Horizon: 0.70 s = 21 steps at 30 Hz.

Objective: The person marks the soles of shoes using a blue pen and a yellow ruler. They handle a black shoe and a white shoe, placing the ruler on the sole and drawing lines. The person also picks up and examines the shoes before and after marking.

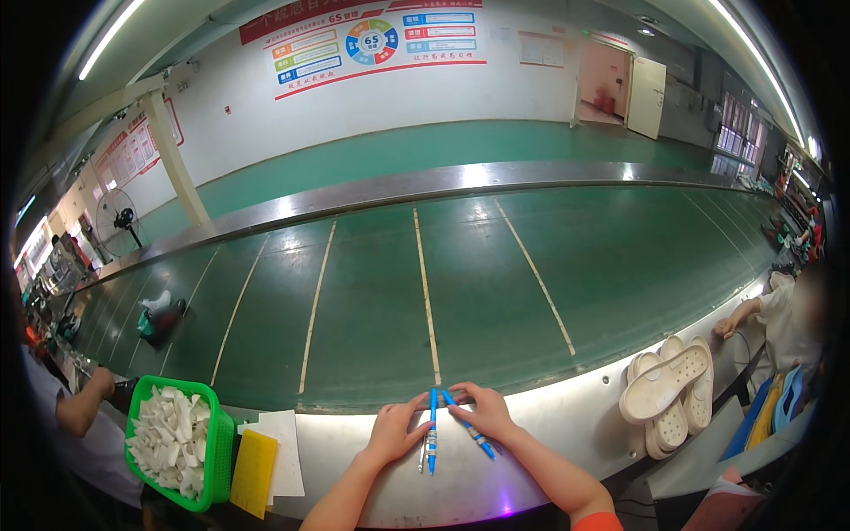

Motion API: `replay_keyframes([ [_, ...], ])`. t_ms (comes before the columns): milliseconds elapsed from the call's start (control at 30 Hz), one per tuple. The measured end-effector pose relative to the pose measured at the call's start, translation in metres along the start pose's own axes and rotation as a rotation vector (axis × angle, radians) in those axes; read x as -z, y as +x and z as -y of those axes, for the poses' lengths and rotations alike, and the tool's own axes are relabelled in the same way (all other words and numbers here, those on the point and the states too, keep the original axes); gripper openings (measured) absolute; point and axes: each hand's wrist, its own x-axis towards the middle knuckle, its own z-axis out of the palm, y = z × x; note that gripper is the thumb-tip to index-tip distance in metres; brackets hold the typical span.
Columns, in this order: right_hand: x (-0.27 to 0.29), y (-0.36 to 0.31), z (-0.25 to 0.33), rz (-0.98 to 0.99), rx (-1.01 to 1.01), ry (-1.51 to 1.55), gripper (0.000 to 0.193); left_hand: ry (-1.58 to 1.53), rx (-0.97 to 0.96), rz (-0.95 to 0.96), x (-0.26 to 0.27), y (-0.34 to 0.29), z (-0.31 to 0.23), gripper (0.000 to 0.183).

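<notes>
Both my hands rest at the near metal edge of a green conveyor belt. My left hand point(397, 432) is closed, thumb and fingers against the side of a blue pen-like stick point(433, 435) with silvery bands, standing lengthwise to me. My right hand point(483, 410) curls its fingers at the top of a second blue stick point(478, 437), which slants down to the right. The upper ends of the two sticks nearly meet. Beside the left stick lies a thin silvery piece point(422, 456), partly hidden by my hand.
A green basket point(218, 451) of white scraps stands left, beside a yellow card point(253, 473) and white paper point(285, 451). Cream clogs point(666, 389) are stacked right. People's arms show at both sides. Dark shoes point(164, 323) ride the belt point(372, 301), which has pale cross lines.
</notes>
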Motion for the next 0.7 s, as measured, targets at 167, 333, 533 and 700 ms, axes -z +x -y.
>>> replay_keyframes([
  [167, -0.0024, 0.0011, -0.0050, 0.004, 0.000, 0.005, 0.030, 0.019, -0.038, -0.035, -0.0035, -0.0010, 0.0045, 0.051],
  [333, -0.0023, 0.0008, -0.0055, 0.015, 0.017, -0.007, 0.030, 0.034, -0.038, -0.027, -0.0013, -0.0011, 0.0015, 0.051],
  [533, -0.0010, 0.0004, -0.0033, 0.006, 0.028, -0.010, 0.029, -0.009, -0.008, -0.017, -0.0008, -0.0011, 0.0008, 0.051],
  [700, -0.0022, 0.0003, -0.0056, 0.008, 0.036, -0.001, 0.027, 0.010, -0.025, -0.007, -0.0009, -0.0010, 0.0027, 0.055],
])
